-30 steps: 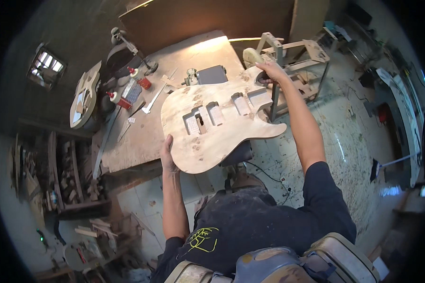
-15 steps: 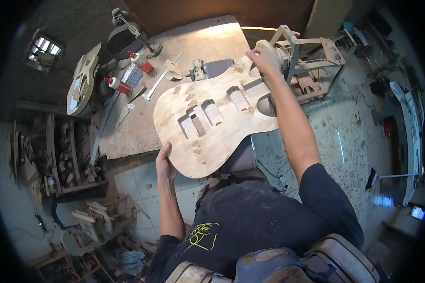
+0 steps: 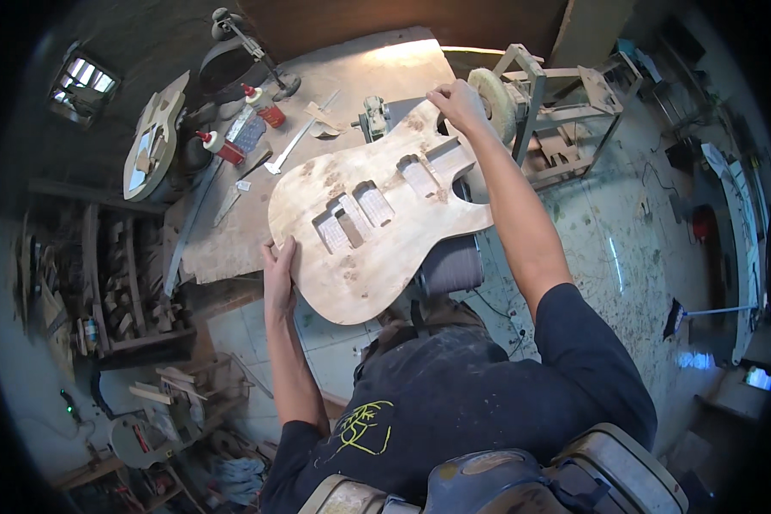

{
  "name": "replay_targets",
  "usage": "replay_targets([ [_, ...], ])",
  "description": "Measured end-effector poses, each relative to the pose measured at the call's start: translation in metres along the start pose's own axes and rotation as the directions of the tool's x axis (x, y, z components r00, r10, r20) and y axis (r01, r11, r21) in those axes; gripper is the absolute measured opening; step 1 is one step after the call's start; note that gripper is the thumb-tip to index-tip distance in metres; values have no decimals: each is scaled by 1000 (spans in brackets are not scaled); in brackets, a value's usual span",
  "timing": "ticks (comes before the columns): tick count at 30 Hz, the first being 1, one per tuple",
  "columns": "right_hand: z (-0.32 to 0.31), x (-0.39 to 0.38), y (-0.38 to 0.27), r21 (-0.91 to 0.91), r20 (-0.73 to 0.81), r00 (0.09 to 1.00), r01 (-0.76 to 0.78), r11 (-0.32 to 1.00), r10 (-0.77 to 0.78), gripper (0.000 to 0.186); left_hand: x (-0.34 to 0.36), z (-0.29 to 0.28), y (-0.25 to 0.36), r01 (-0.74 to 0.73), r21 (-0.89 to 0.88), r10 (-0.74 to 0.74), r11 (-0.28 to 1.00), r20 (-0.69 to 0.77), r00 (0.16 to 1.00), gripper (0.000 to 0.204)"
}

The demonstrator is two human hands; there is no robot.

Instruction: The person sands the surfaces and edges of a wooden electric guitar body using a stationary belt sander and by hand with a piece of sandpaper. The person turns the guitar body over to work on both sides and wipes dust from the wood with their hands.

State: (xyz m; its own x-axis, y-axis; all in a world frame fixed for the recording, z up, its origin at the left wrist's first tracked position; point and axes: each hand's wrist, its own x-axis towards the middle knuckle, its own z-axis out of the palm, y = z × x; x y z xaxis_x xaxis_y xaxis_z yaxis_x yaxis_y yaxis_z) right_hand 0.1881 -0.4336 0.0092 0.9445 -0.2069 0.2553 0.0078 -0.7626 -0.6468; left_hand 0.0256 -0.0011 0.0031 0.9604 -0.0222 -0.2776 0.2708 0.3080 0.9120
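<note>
A pale wooden guitar body (image 3: 342, 278) with routed cavities is held tilted over a grey belt sander (image 3: 449, 270), which shows beneath its lower right edge. My left hand (image 3: 280, 265) grips the body's lower left edge, thumb on top. My right hand (image 3: 458, 107) is closed on the upper horn, fingertips over its edge, beside a pale round wheel (image 3: 497, 103) on the machine. Whether the body rests on the sander I cannot tell.
A workbench (image 3: 210, 261) holds two red-and-white bottles (image 3: 229, 150), a desk lamp (image 3: 287, 84) and measuring tools. A second guitar body (image 3: 164, 146) stands at left, above shelves of wood offcuts (image 3: 124, 300). A wooden frame (image 3: 565, 163) stands right; a broom (image 3: 676, 317) is farther right.
The guitar body and both my hands have moved leftward and up in the view. More of the sander now shows below the body.
</note>
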Motion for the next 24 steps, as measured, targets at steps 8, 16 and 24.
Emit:
replay_targets([
  [8, 24, -1, -23, -38, -111, 993, -34, 999, 30, 36, 46, -65, -2, 152, 160, -144, 975, -62, 988, 57],
  [16, 35, -9, -38, -60, -94, 995, -27, 998, 21, 37, 44, -37, 45, 252, 238, -260, 938, 4, 965, 66],
  [24, 17, -20, -24, 53, -77, 997, 27, 998, -23, 38, 70, -42, 30, -101, 516, 112, 850, 9, 994, 54],
])
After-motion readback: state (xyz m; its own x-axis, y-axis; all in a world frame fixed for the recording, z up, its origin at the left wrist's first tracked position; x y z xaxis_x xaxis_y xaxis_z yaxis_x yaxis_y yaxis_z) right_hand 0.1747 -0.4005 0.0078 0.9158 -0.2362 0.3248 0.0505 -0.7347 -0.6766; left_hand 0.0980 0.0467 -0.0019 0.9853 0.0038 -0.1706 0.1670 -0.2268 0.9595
